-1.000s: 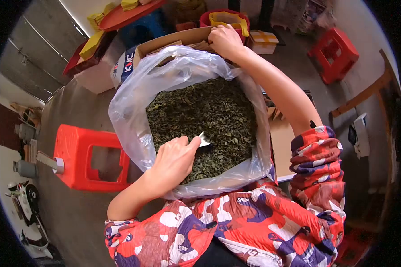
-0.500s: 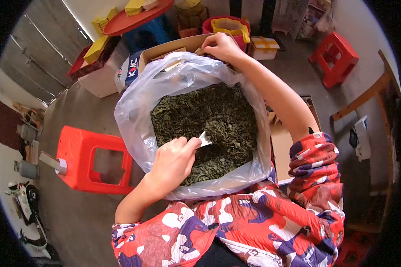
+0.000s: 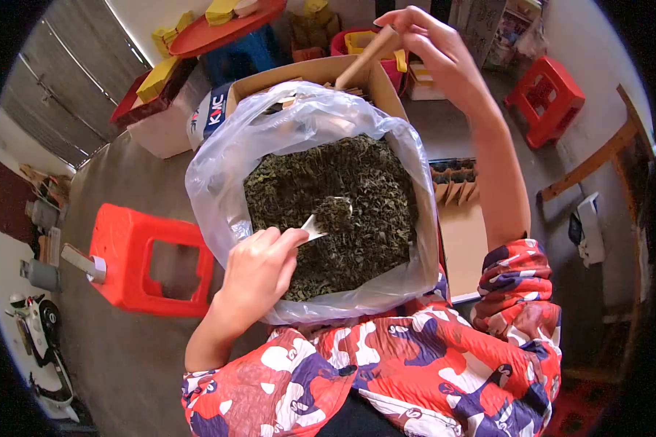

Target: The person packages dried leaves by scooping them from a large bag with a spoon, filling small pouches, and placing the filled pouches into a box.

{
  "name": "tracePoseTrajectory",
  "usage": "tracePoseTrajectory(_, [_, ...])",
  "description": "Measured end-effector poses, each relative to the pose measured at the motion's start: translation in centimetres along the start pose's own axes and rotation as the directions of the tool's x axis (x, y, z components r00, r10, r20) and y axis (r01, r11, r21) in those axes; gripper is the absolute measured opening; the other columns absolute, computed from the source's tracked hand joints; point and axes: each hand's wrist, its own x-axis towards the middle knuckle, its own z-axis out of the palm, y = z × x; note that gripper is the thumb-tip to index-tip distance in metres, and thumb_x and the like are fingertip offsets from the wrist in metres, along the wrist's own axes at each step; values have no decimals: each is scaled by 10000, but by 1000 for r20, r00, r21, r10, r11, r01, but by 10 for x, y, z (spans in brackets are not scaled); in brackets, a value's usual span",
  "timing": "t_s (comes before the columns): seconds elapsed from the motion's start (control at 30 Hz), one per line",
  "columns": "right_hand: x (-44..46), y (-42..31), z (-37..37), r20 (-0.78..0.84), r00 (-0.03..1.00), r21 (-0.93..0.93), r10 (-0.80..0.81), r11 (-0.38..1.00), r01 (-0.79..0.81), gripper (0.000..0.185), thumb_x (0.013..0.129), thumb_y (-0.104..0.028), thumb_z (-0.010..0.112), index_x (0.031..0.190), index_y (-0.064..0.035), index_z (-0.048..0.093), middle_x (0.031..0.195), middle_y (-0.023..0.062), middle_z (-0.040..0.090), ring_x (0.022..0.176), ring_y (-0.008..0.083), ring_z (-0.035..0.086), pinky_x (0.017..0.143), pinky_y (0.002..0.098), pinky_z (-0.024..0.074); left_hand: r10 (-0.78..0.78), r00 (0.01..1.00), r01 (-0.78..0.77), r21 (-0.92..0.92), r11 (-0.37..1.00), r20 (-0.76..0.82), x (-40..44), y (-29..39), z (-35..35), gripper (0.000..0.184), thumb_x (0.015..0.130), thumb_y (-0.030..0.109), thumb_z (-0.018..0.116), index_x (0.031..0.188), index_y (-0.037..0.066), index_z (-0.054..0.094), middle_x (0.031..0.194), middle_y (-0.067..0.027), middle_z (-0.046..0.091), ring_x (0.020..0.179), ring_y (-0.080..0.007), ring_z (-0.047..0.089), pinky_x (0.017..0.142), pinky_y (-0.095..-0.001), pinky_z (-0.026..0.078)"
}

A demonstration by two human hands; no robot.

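My left hand is closed around the handle of a white scoop, which carries a heap of dark dried leaves. Beneath it, more dried leaves fill a clear plastic bag lining a cardboard box. Up at the top right, my right hand pinches one end of a narrow, flat brown paper bag. Its lower end is at the box behind the plastic liner, where similar brown pieces lie.
A red stool stands on the left and another red stool at the far right. An open carton beside me holds several brown paper bags. Behind are a red round table and a wooden chair.
My right hand has risen to the upper right, drawing the brown paper bag up from the box. My left hand has shifted slightly left and down, and the scoop now shows a heap of leaves.
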Motion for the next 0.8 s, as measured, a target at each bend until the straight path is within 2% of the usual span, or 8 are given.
tracePoseTrajectory(0.1, [-25, -48, -4, 160, 966, -57, -201, 975, 212, 102, 827, -48, 536, 897, 25, 550, 1006, 153, 642, 910, 203, 619, 795, 319, 500, -20, 1000, 20, 6, 1000, -8, -9, 1, -10, 203, 861, 62, 640, 1061, 79, 668, 812, -136, 607, 794, -334, 629, 716, -436, 497])
tracePoseTrajectory(0.17, [-48, -69, 12, 344, 906, -114, -245, 947, 300, 113, 754, -9, 552, 848, 20, 496, 1075, 196, 606, 948, 294, 618, 805, 353, 505, -19, 999, 19, 0, 1000, -39, -15, 4, -16, 209, 849, 47, 648, 1051, 78, 688, 779, -134, 591, 751, -330, 617, 682, -432, 483])
tracePoseTrajectory(0.2, [-64, -71, 23, 416, 901, -45, -122, 987, 155, 90, 744, 3, 529, 832, 4, 513, 1130, 187, 625, 960, 320, 635, 834, 382, 517, -32, 999, 32, -5, 999, -32, -16, 6, -23, 212, 846, 43, 650, 1050, 78, 691, 770, -134, 585, 740, -328, 613, 673, -432, 478])
tracePoseTrajectory(0.3, [-96, -61, 58, 568, 823, -51, -18, 997, 57, 122, 802, 1, 591, 923, -10, 579, 1256, 168, 559, 1006, 356, 630, 830, 421, 528, -30, 999, 29, -19, 999, -41, -23, 7, -31, 224, 827, 28, 660, 1042, 74, 706, 726, -130, 556, 685, -314, 586, 636, -423, 455])
tracePoseTrajectory(0.4, [-105, -55, 75, 577, 813, 63, -78, 997, 51, 179, 831, -81, 646, 976, -13, 567, 1204, 179, 552, 1090, 382, 587, 911, 439, 503, -30, 1000, 29, -30, 999, -11, -26, 8, -41, 237, 815, 17, 662, 1043, 64, 710, 706, -126, 546, 665, -298, 575, 623, -410, 447])
tracePoseTrajectory(0.53, [-102, -59, 87, 573, 810, 53, -128, 991, 119, 327, 813, -159, 738, 1047, -39, 543, 1176, 175, 553, 1058, 386, 599, 861, 440, 521, -39, 999, 39, -28, 999, -3, -28, 9, -51, 265, 796, -7, 659, 1048, 53, 716, 695, -120, 542, 644, -281, 566, 604, -392, 437])
tracePoseTrajectory(0.67, [-96, -54, 95, 601, 793, 21, -97, 994, 105, 342, 786, -147, 754, 989, -43, 499, 1023, 137, 533, 952, 390, 599, 768, 473, 523, -58, 998, 58, -50, 997, -2, -30, 9, -61, 287, 778, -25, 654, 1047, 49, 721, 695, -117, 549, 637, -278, 564, 593, -384, 433])
tracePoseTrajectory(0.8, [-97, -53, 102, 609, 781, 46, -138, 989, 138, 346, 768, -92, 740, 1006, -47, 492, 1030, 148, 535, 960, 388, 603, 770, 467, 521, -26, 1000, 26, -16, 1000, 11, -27, 8, -63, 269, 776, 19, 666, 1035, 77, 701, 699, -95, 519, 671, -287, 565, 613, -405, 454])
